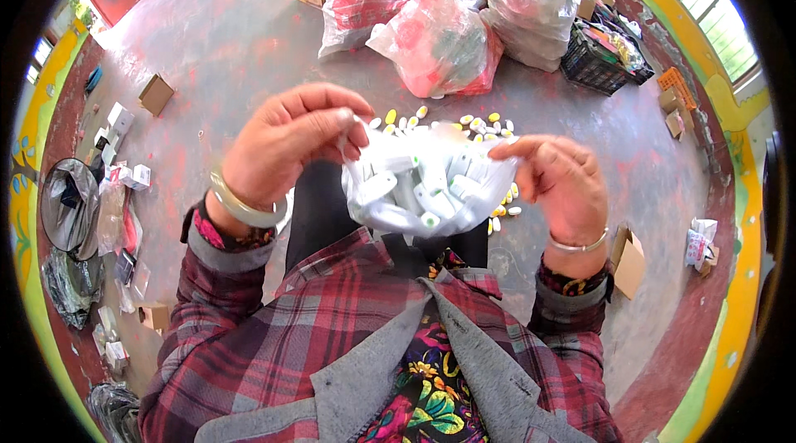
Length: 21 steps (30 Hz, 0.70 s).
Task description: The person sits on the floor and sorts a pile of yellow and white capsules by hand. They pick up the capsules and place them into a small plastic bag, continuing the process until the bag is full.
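A thin white plastic bag (390,217) hangs between my two hands above my lap, its mouth spread wide. Inside it lie several small white plastic pieces (433,182), some with a green dot; their exact kind I cannot make out. My left hand (290,140) pinches the bag's rim at the left, thumb against fingers. On the opposite side my right hand (560,174) grips the rim between thumb and curled fingers. Beyond the bag, many small white and yellow oval pieces (495,118) are scattered over the floor, partly hidden behind it.
Large stuffed plastic bags (439,37) stand on the floor ahead, with a black crate (593,62) at their right. An open cardboard box (628,262) sits near my right elbow. Small white boxes (120,118) and dark bags (73,285) line the left wall.
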Each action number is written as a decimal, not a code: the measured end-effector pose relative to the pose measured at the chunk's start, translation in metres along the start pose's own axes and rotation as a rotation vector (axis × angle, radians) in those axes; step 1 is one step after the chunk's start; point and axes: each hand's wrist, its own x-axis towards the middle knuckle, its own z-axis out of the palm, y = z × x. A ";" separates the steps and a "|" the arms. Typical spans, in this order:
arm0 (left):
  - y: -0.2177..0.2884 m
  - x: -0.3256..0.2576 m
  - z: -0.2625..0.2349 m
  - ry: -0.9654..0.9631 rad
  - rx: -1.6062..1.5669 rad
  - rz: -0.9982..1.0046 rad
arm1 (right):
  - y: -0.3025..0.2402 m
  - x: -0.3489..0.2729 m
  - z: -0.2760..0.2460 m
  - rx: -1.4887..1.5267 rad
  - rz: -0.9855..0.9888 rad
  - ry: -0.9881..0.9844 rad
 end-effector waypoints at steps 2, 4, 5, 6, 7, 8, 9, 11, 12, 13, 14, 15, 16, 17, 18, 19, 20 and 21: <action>-0.019 0.002 -0.006 -0.043 0.040 -0.090 | 0.017 0.001 0.004 -0.033 0.142 -0.059; -0.039 0.009 -0.008 -0.049 0.078 -0.233 | 0.028 0.004 0.012 -0.078 0.327 -0.073; -0.044 0.009 -0.007 -0.100 0.084 -0.237 | 0.030 0.007 0.016 -0.044 0.320 -0.079; -0.043 0.010 -0.004 -0.115 0.081 -0.198 | 0.029 0.009 0.020 -0.009 0.313 -0.084; -0.041 0.011 0.000 -0.129 0.076 -0.159 | 0.028 0.010 0.022 0.024 0.306 -0.089; -0.045 0.015 0.003 -0.154 0.076 -0.150 | 0.030 0.013 0.016 -0.031 0.289 -0.152; -0.052 0.020 0.005 -0.180 0.076 -0.141 | 0.036 0.016 0.018 -0.023 0.314 -0.134; -0.066 0.032 0.007 -0.246 0.075 -0.171 | 0.044 0.026 0.021 -0.017 0.336 -0.100; -0.066 0.034 0.011 -0.266 0.080 -0.128 | 0.046 0.027 0.019 -0.047 0.324 -0.143; -0.069 0.034 0.014 -0.289 0.079 -0.102 | 0.045 0.025 0.018 -0.065 0.324 -0.137; -0.070 0.038 0.016 -0.297 0.122 -0.108 | 0.040 0.024 0.017 -0.084 0.324 -0.130; -0.068 0.044 0.017 -0.307 0.165 -0.113 | 0.036 0.022 0.016 -0.103 0.324 -0.124; -0.066 0.049 0.020 -0.318 0.210 -0.108 | 0.033 0.027 0.015 -0.104 0.334 -0.095; -0.075 0.053 0.025 -0.361 0.195 -0.085 | 0.035 0.027 0.016 -0.093 0.322 -0.103; -0.089 0.056 0.030 -0.404 0.180 -0.062 | 0.039 0.026 0.016 -0.083 0.311 -0.111; -0.096 0.058 0.036 -0.443 0.168 -0.040 | 0.043 0.027 0.016 -0.070 0.297 -0.122; -0.088 0.055 0.044 -0.403 0.286 -0.096 | 0.045 0.026 0.019 -0.052 0.275 -0.109; -0.097 0.057 0.047 -0.395 0.329 -0.017 | 0.046 0.025 0.021 -0.140 0.234 -0.097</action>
